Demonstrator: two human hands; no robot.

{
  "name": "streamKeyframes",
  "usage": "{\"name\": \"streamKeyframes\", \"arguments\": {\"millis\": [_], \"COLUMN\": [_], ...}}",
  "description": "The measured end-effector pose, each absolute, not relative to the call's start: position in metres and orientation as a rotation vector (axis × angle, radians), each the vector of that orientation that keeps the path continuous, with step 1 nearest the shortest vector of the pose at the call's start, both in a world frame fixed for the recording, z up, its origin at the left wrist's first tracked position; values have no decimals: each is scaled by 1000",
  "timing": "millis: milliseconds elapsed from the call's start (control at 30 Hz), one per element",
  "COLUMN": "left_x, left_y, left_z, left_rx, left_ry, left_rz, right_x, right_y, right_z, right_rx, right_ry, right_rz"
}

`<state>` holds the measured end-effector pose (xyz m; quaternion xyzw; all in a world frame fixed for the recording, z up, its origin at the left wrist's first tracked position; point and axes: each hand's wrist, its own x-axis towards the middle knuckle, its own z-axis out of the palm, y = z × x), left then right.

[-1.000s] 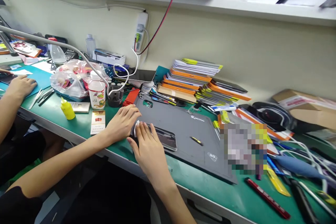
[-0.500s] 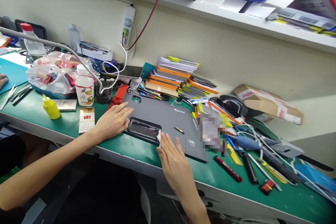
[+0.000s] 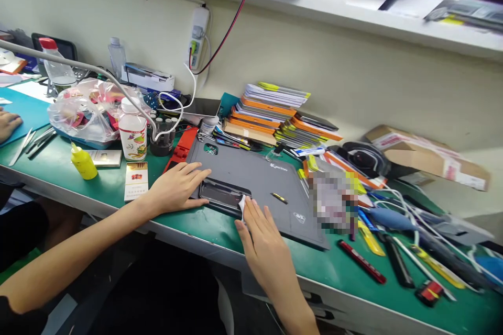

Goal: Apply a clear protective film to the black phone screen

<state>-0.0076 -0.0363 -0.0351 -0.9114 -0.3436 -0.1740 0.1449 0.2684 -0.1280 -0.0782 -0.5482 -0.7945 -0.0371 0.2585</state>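
Note:
A dark smartphone (image 3: 222,194) lies flat along the front edge of a grey work mat (image 3: 243,167). My left hand (image 3: 175,187) rests at its left end, fingers stretched and thumb apart, with the thumb tip by the phone's near left corner. At the other end my right hand (image 3: 264,235) holds a small white wipe (image 3: 242,206) under its fingertips, against the phone's right end. The fingers cover most of the wipe. On the mat, right of the phone, is a small black and gold part (image 3: 279,198).
Left are a yellow squeeze bottle (image 3: 84,161), a cigarette pack (image 3: 136,180) and a white bottle (image 3: 132,133). Stacked phone parts (image 3: 271,110) stand behind. Pens, cutters and cables crowd the right, with a red marker (image 3: 361,261). Another person's hand (image 3: 8,124) shows far left.
The camera view has shifted, so the bench appears farther right. My left hand has opened its thumb away from the fingers. My right hand stays at the phone's right end with the wipe.

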Motion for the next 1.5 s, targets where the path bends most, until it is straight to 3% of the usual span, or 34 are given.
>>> {"name": "streamKeyframes", "arguments": {"millis": [233,467,667,900,1133,1333,1500], "left_x": [-9,-6,-8,-7,-11,-11,-14], "left_y": [-36,-37,-41,-34,-31,-34,-33], "left_z": [-35,-38,-37,-44,-39,-40,-36], "left_rx": [-2650,-2660,-2631,-2557,-2649,-2626,-2622], "left_ry": [-981,-929,-979,-924,-1174,-1116,-1151], "left_rz": [-527,-522,-578,-468,-447,-546,-565], "right_x": [256,241,227,207,182,175,170], "right_y": [-83,-112,-63,-103,-67,-102,-75], "right_z": [-66,-74,-71,-74,-49,-68,-55], "right_rx": [-1611,-1484,-1477,-1358,-1470,-1299,-1292], "right_ry": [-2197,-2276,-2341,-2365,-2380,-2359,-2373], "right_rz": [-28,-183,-95,-204,-150,-219,-122]}}
